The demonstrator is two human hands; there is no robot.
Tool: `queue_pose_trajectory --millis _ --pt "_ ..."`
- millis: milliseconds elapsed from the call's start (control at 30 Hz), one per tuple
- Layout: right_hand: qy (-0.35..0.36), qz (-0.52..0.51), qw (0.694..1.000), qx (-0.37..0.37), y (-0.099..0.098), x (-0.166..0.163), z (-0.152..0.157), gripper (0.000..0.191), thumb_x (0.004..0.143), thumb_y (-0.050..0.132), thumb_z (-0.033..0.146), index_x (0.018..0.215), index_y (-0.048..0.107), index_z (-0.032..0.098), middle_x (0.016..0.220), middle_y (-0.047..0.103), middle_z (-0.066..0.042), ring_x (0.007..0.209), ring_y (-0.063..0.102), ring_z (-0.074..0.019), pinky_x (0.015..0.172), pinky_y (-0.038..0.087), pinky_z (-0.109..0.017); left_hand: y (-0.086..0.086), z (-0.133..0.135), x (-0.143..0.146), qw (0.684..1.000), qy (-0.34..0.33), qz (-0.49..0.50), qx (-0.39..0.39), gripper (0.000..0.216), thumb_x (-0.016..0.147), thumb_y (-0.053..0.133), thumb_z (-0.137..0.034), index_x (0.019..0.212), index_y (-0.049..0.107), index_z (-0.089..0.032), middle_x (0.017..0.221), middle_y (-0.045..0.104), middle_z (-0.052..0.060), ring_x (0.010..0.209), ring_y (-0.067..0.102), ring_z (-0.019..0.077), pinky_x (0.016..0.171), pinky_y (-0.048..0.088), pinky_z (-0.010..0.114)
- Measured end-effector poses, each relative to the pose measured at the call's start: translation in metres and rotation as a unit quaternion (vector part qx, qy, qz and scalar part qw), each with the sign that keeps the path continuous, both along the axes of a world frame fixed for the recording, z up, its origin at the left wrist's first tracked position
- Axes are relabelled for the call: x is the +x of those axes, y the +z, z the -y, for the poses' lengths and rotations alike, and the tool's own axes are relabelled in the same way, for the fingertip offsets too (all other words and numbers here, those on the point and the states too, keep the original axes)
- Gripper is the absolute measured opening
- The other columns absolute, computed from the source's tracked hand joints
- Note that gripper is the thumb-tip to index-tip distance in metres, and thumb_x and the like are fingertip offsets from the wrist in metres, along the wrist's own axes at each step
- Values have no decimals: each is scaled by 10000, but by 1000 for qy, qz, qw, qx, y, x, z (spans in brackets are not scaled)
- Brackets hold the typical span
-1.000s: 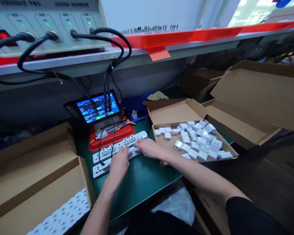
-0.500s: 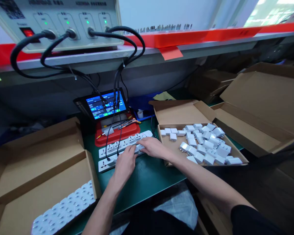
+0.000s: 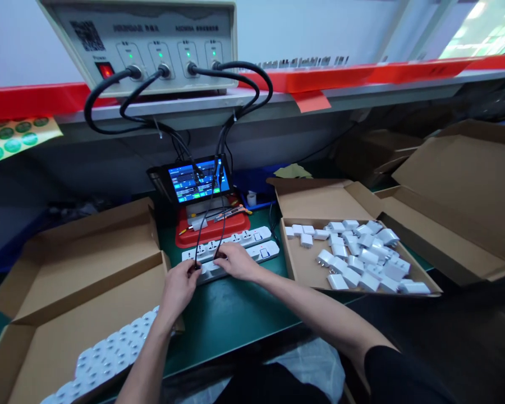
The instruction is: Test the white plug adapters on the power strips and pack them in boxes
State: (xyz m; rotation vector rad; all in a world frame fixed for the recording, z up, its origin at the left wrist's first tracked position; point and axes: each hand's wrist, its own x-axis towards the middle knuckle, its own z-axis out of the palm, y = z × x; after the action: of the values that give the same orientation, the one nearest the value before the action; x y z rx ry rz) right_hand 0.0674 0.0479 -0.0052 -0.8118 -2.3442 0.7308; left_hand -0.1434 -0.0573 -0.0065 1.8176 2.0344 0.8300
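Short black cloth sleeve [image 3: 399,376] on right arm [image 3: 315,308]. Black cloth garment [image 3: 273,387] over torso or lap, unclear which. Left hand [image 3: 179,289], right hand [image 3: 238,262] both bare.

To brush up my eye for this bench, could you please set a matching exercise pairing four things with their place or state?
1. Left hand
2. White adapters
3. Tablet screen
4. Instrument box

A. On the upper shelf
B. Lit, mostly blue
C. At the left end of the near power strip
D. In the open carton right of the strips

Pairs: 1-C, 2-D, 3-B, 4-A.
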Motion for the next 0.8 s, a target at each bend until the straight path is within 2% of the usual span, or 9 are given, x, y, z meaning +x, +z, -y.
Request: queue_pose_trajectory --millis 100,167,267,333,500,633,800 --pt "-29 -31 998 -36 9 34 -17 59 922 751 225 919 734 169 855 736 -23 800 638 -166 739 425 -256 4 1 -4 999 -19 -9 29 156 925 591 -316 913 717 -224 915 745 36 850 667 225 784 462 322" --pt "-36 -17 998 -48 15 65 -30 39 911 741 197 889 739 165 826 733 -14 763 632 -156 712 412 -249 9 2 3 997 -28 21 67 184 952 579 -343 940 721 -226 976 753 42 907 675 227 826 474 323" --pt "-46 18 998 -50 17 104 -43 83 908 724 180 828 737 164 805 727 -7 739 622 -151 690 395 -249 14 -5 28 991 -60 94 69 252 982 566 -405 893 719 -227 986 760 43 915 679 222 831 485 314" --pt "-52 28 997 -48 13 117 -45 117 911 727 189 798 727 163 785 717 -1 724 612 -149 672 381 -247 16 -16 52 988 -88 121 45 285 983 563 -403 817 704 -219 955 765 44 891 680 219 819 484 311" --pt "-43 25 998 -39 1 116 -43 124 898 758 184 782 720 160 772 709 -2 742 604 -155 676 371 -245 14 -49 96 990 -106 90 24 230 965 565 -309 830 721 -205 860 758 40 806 666 211 760 451 310" --pt "-49 23 998 -29 -2 115 -42 97 904 763 184 815 733 160 799 723 -12 755 605 -160 701 382 -252 10 -63 103 991 -116 56 18 205 958 564 -257 841 721 -196 843 746 47 805 658 207 766 436 307" --pt "-61 39 997 0 -4 116 -36 103 920 751 186 823 720 171 799 707 -11 763 594 -164 702 371 -257 9 -67 103 992 -121 29 13 193 960 563 -242 841 708 -196 865 743 56 821 655 208 775 429 307"
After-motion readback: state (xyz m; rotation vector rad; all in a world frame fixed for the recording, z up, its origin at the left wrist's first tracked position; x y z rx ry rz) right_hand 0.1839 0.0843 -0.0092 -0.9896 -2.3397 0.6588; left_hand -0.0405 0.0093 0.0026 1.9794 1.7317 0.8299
